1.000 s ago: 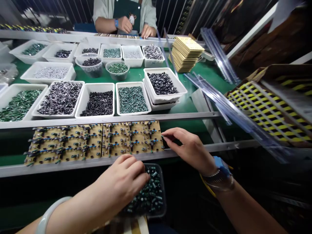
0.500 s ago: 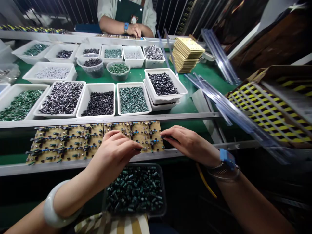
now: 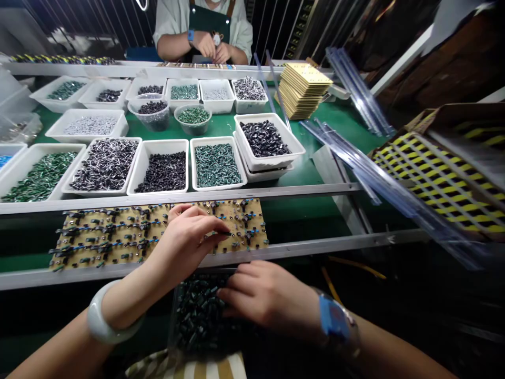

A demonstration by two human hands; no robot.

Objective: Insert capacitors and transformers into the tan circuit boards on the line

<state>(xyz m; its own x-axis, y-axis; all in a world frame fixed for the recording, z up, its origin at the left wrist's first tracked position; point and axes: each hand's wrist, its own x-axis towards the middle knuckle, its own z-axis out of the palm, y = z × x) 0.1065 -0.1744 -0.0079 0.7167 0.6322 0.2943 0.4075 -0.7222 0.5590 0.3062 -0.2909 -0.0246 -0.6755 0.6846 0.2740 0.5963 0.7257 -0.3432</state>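
Observation:
My left hand [image 3: 193,234] is above the right-hand circuit board [image 3: 258,210], its thumb and forefinger pinched on a small dark capacitor [image 3: 225,233] close to the board's surface. A second circuit board [image 3: 89,222] adjoins it on the left; both carry rows of small parts. Below the front rail, my right hand [image 3: 268,295] reaches over a clear plastic tub [image 3: 173,316] of dark green capacitors [image 3: 197,310]. Its fingers are bent down toward them, but the fingertips are blurred and partly hidden, so I cannot tell whether they grip one.
Metal rails [image 3: 315,190] run along both sides of the boards. Behind stand several white trays [image 3: 219,187] of small components, plus a stack of yellow boards [image 3: 302,87]. Clear plastic tubes [image 3: 355,163] and a striped carton [image 3: 442,184] are at right. A co-worker [image 3: 209,31] sits opposite.
My right hand has moved from the board's right edge down and left to the tub. My left hand stays over the board, still pinching. The co-worker's hands have shifted.

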